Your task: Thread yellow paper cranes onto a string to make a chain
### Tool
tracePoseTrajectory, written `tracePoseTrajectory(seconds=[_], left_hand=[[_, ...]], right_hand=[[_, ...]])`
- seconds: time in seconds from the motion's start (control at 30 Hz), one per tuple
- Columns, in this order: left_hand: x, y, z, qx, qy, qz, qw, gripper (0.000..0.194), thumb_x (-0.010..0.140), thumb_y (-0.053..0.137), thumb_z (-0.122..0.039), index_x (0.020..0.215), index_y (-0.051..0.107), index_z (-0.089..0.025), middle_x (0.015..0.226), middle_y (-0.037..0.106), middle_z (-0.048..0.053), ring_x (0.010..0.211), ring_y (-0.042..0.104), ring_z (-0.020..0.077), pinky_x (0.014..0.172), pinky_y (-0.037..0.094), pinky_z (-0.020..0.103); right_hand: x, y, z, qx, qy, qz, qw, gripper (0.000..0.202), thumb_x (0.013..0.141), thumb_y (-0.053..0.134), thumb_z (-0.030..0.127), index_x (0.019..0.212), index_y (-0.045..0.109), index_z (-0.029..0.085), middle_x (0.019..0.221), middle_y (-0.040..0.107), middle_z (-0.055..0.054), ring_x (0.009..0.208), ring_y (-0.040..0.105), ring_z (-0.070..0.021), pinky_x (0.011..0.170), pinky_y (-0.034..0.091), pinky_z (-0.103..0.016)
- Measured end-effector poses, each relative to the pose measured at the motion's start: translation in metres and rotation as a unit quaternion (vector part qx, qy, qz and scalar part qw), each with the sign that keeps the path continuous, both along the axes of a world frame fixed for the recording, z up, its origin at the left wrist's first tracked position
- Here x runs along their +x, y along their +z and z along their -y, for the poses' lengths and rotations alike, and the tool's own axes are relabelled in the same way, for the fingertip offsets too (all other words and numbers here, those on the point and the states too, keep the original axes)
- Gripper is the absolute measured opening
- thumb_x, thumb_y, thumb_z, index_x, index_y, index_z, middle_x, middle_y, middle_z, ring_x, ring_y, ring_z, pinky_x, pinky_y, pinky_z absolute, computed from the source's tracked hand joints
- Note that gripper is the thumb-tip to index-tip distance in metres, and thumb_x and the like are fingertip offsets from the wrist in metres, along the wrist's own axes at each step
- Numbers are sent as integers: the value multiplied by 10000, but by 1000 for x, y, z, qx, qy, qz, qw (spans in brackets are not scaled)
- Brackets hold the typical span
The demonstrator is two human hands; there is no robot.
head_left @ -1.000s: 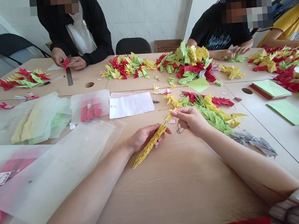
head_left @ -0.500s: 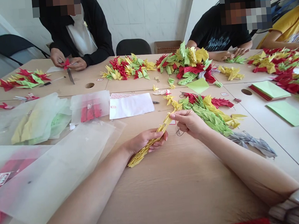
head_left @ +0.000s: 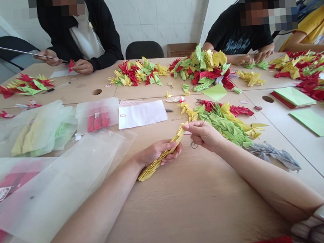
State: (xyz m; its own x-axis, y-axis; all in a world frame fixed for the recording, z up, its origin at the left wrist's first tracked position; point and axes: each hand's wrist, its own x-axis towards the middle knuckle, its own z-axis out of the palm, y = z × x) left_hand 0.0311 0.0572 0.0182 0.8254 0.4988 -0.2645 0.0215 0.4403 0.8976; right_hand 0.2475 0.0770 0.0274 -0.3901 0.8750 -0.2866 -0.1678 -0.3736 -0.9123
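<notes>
My left hand is wrapped round a string of yellow folded-paper pieces, which slants up to the right above the table. At its upper end, the thumb and fingers of my right hand pinch the tip of the yellow string. Just beyond that tip lie small yellow paper cranes. Bundles of green folded paper, yellow and red strings, and a grey bundle rest beside my right wrist.
On the left lie frosted plastic bags with folded paper in some. A white sheet and a pen are ahead. Green paper squares lie right. Across the table, people work among heaps of paper cranes.
My hands and the yellow string have barely moved. Across the table, the person at the left has raised a long thin rod, and the blade near their hands is no longer visible.
</notes>
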Motion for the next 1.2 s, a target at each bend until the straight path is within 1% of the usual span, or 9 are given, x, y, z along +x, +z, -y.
tracePoseTrajectory(seconds=[0.17,0.43,0.57,0.63,0.73,0.9,1.07,1.13,1.2], left_hand=[[0,-1,-1,1,0,3,1000,395,914,477,-557,853,516,-169,617,373,-34,485,297,86,398,272,181],[-1,-3,-1,-10,4,0,1000,342,912,514,-507,870,504,-167,648,389,-30,490,300,74,404,261,173],[-1,-3,-1,-12,13,-4,1000,338,914,514,-508,883,494,-172,654,386,-33,491,302,75,407,260,172],[0,-3,-1,-12,16,-6,1000,339,915,512,-511,883,492,-174,653,384,-34,491,304,75,408,261,173],[0,-2,-1,-12,14,-8,1000,340,918,508,-511,878,489,-174,648,380,-37,492,303,76,408,264,175],[0,-2,-1,-6,8,-5,1000,330,939,486,-492,875,483,-168,652,386,-37,493,307,70,418,278,172],[0,-2,0,-20,4,-4,1000,334,934,500,-484,909,529,-153,661,397,-35,488,312,63,412,267,171],[0,-2,-1,-19,13,2,1000,333,911,551,-470,990,559,-147,714,457,-15,505,365,64,421,295,176],[0,-3,-3,-5,37,15,999,352,861,645,-398,1101,571,-153,844,549,30,624,513,95,509,413,195]], right_hand=[[0,0,0,13,4,11,1000,365,672,843,456,737,646,155,495,194,116,418,116,-32,387,52,-217],[4,-3,-4,81,27,54,995,356,715,812,472,764,709,135,477,257,96,417,145,-32,390,81,-222],[4,-5,-5,96,3,69,993,366,700,819,474,746,714,127,461,270,94,410,167,-32,389,88,-224],[4,-6,-5,102,3,74,992,363,698,822,469,742,715,126,455,274,93,409,176,-33,390,95,-224],[4,-7,-5,105,13,74,992,352,711,814,464,759,723,128,450,278,93,411,175,-34,391,93,-224],[2,-9,-4,105,3,73,992,340,721,812,453,749,717,128,454,281,91,420,172,-34,393,92,-222],[-2,-11,1,68,40,64,995,358,727,795,486,745,680,148,438,269,104,402,165,-39,370,135,-206],[-3,-11,2,60,43,62,995,362,732,786,498,757,661,159,435,275,107,392,169,-43,363,155,-207],[-2,-11,1,67,27,61,996,375,751,761,520,747,636,166,442,280,105,397,168,-48,370,145,-213]])
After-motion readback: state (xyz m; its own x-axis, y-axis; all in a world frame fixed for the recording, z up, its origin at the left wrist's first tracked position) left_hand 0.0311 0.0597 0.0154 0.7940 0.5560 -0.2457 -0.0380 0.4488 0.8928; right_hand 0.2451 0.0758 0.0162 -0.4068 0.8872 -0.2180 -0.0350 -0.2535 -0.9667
